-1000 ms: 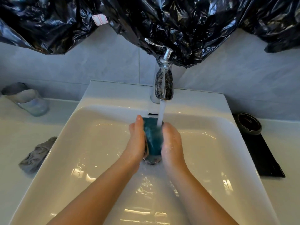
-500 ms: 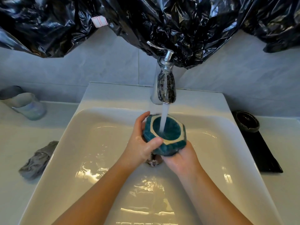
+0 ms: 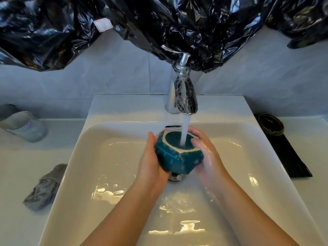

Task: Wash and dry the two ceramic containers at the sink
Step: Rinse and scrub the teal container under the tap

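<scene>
A teal faceted ceramic container [image 3: 177, 157] with a pale rim sits between both hands over the white sink [image 3: 99, 157]. It is tilted with its mouth up and away from me, and water from the chrome tap [image 3: 185, 98] runs into it. My left hand [image 3: 150, 162] cups its left side. My right hand [image 3: 206, 153] grips its right side, thumb on the rim. A second, dark round ceramic container [image 3: 270, 124] rests on the counter at the right, on the end of a black mat [image 3: 291, 157].
A crumpled grey cloth [image 3: 44, 187] lies on the counter left of the sink. A pale glass jar [image 3: 24, 126] lies at the far left. Black plastic sheeting [image 3: 159, 23] hangs over the wall behind the tap. The drain [image 3: 175, 177] is under the container.
The teal container has turned from on edge to mouth-up under the stream. Both hands shifted around it, now gripping its two sides.
</scene>
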A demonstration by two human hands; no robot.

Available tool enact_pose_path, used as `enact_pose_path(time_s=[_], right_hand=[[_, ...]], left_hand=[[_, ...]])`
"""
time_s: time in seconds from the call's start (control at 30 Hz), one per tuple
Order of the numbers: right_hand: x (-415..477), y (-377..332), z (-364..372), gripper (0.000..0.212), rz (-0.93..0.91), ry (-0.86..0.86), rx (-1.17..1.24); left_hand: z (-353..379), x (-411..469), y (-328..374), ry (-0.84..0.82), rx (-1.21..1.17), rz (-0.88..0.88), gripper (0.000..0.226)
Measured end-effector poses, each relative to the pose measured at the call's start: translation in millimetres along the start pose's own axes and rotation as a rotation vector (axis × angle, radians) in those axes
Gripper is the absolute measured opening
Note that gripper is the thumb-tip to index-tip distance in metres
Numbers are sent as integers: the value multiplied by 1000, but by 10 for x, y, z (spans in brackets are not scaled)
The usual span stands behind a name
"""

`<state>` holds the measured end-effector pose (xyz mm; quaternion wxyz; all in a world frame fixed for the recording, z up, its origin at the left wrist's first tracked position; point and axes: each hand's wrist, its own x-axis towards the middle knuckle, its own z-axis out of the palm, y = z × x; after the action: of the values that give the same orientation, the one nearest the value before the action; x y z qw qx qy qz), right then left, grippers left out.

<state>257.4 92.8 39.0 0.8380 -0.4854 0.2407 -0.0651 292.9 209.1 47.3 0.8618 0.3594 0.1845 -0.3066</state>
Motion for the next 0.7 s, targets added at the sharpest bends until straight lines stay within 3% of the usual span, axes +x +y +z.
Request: enact_pose_path(time_s=[0.1, 0.23, 0.43, 0.57, 0.63, 0.7], right_hand=[[40, 0, -17, 38, 167, 22, 230], [59, -1, -31, 38, 216, 40, 274], [39, 88, -58, 52, 382, -27, 221], [22, 80, -76, 55, 490, -85, 200], [29, 74, -87, 58, 517, -101, 143], [38, 56, -106, 59, 513, -136, 99]], left_hand=[[-47, 6, 25, -82, -9, 68, 32], [15, -27, 26, -96, 156, 234, 49], [27, -148, 2, -61, 807, 642, 32], [-112, -74, 184, -65, 1579, 1065, 37], [-174, -9, 263, -30, 1764, 1120, 39], [-209, 26, 286, -19, 1755, 1022, 42]])
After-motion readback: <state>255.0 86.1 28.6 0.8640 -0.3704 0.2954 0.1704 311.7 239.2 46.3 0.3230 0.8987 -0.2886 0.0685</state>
